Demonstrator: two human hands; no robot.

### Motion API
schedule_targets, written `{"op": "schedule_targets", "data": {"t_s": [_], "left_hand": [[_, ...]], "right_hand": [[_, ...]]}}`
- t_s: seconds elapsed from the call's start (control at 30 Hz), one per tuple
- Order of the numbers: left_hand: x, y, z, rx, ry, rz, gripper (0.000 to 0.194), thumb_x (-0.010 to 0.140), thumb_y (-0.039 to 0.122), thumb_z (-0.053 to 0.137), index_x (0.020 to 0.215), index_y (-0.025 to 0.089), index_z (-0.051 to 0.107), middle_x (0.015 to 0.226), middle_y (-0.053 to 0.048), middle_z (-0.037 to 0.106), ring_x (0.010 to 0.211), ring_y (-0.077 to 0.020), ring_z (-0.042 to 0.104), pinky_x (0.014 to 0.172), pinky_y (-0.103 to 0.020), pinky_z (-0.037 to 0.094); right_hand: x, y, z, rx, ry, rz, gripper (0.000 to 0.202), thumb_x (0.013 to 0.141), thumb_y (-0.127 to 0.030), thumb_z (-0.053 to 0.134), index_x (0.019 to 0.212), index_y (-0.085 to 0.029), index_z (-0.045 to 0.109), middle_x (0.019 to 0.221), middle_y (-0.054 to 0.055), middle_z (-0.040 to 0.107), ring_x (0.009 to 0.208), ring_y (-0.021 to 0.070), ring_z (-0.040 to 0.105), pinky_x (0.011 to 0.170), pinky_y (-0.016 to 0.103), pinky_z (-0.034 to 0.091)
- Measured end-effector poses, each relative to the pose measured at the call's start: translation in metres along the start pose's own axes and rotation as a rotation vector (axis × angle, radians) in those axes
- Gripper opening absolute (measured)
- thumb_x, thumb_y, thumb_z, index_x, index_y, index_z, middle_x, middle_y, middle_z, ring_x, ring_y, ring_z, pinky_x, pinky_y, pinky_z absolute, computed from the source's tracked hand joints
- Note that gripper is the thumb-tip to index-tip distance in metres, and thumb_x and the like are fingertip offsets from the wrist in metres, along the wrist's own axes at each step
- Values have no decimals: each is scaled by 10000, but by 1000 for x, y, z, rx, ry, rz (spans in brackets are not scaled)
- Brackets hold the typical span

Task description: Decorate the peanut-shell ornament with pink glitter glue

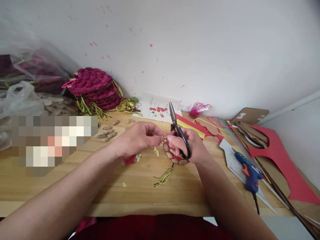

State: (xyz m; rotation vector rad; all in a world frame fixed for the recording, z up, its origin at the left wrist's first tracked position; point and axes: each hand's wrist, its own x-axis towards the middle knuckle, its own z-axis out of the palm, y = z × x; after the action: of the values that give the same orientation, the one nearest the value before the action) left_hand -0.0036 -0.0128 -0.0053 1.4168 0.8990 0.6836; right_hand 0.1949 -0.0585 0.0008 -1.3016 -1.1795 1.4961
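Wooden table [142, 196], scissors [173, 116] above, pink-spattered white wall [200, 50]

One camera sits on the person's head. It looks forward and down at the wooden table [185, 193]. The left hand [141, 138] and right hand [191, 143] are close by, near the middle of the view. Dark red clothes [160, 228] show very near, along the bottom. The white wall [200, 50] is farther off and fills the top. The view is wide, from a plastic bag [20, 96] on the left to a red sheet [295, 170] on the right.
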Motion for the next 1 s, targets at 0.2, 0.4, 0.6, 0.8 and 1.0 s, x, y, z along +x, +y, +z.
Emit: {"op": "schedule_targets", "data": {"t_s": [0.2, 0.4, 0.6, 0.8, 1.0], "left_hand": [[-1, 3, 1, 17, -3, 22, 94, 702, 303, 812, 724, 223, 769, 691, -34, 708, 573, -142, 556, 516, -243, 398], [0, 0, 0, -3, -21, 29, 141, 714, 336, 829, 735, 211, 766, 697, -42, 710, 590, -143, 577, 519, -234, 418], [0, 1, 1, -62, -11, 55, 182, 671, 325, 872, 769, 211, 771, 734, -59, 734, 632, -167, 633, 553, -257, 476], [1, -1, 3, -21, 23, 145, 187, 722, 343, 847, 833, 216, 767, 789, -65, 753, 695, -187, 679, 632, -287, 519], [0, 0, 6, -9, 22, 159, 196, 743, 323, 835, 885, 208, 764, 820, -65, 768, 751, -206, 711, 705, -301, 532]], "right_hand": [[0, 1, 3, 25, 35, 15, 310, 689, -336, 863, 789, -190, 608, 486, -69, 572, 342, 103, 508, 291, 196, 392], [0, 1, 4, 22, 47, 20, 316, 687, -343, 860, 809, -195, 609, 467, -78, 557, 345, 116, 517, 291, 199, 382], [0, -2, 3, 5, 23, 46, 334, 657, -313, 872, 843, -192, 622, 484, -77, 571, 351, 105, 526, 323, 193, 401], [2, 1, 1, 8, 12, 27, 292, 693, -311, 839, 819, -201, 599, 500, -73, 578, 357, 105, 527, 324, 196, 398], [2, 0, 2, 14, 27, 48, 309, 681, -303, 846, 847, -199, 607, 528, -69, 599, 361, 98, 526, 327, 192, 402]]}}
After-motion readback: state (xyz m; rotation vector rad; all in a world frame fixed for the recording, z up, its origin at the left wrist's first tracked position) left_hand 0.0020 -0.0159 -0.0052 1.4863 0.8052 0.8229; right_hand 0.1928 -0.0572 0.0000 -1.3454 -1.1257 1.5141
